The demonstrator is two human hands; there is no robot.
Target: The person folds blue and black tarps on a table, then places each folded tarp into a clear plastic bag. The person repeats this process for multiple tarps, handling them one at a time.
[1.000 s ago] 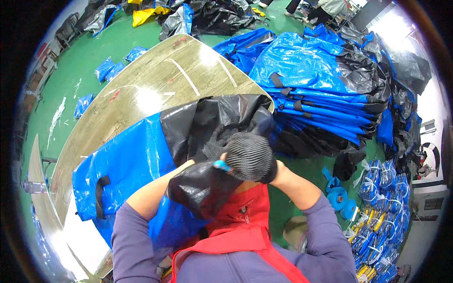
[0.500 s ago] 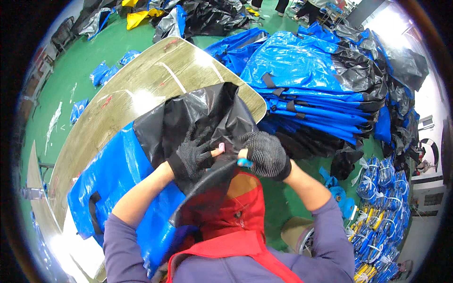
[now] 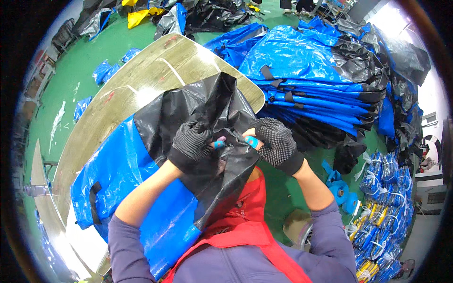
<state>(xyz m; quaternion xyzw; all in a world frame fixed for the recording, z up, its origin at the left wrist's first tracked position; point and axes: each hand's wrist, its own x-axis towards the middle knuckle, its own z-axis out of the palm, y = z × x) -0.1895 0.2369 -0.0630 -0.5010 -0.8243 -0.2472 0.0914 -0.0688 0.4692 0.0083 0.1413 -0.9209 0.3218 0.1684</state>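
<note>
A large blue and black tarp sheet (image 3: 192,101) lies partly over the table and hangs over its near edge toward my red apron. My left hand (image 3: 193,144), in a dark dotted glove with bare taped fingertips, pinches the black part of the tarp. Just to its right my right hand (image 3: 273,144), gloved alike with blue tape on the thumb, is closed on the same black material. The material between the two hands is bunched and pulled up into folds. On the blue part, at the left, sits a black strap (image 3: 95,203).
The wood-patterned table (image 3: 127,85) has a rounded corner. Beyond it, right, rises a stack of folded blue and black tarps (image 3: 302,61). Tied blue and yellow bundles (image 3: 384,203) stand at the lower right, near blue tape rolls (image 3: 339,191). More tarps (image 3: 212,21) lie on the green floor.
My left hand has gone from spread fingers to a closed pinch on the black material. My right hand has shifted slightly right and up, and the tarp's black part is drawn up between them.
</note>
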